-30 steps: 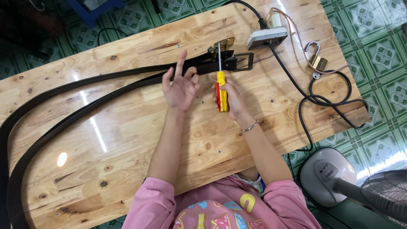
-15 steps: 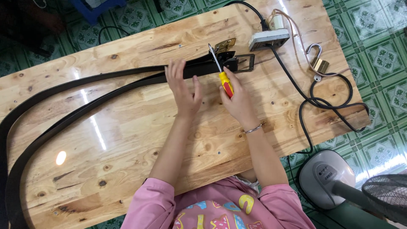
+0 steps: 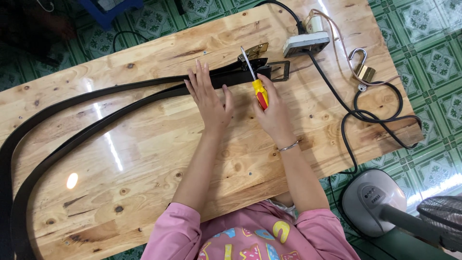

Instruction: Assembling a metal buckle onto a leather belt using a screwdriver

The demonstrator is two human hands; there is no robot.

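Crowding hands w/ belt (image 3: pixel 144 94): power strip (image 3: pixel 305 44), padlock (image 3: pixel 363 70), black cord (image 3: pixel 370 113).

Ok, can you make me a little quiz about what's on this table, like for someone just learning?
1. True or false: the right hand holds a screwdriver with a yellow and red handle.
2. What does the left hand press flat on? A) the padlock B) the black belt C) the power strip
3. Fill in: the padlock lies to the ____ of the belt buckle.

Key: 1 true. 2 B, the black belt. 3 right, past the black cable, on the wooden table.
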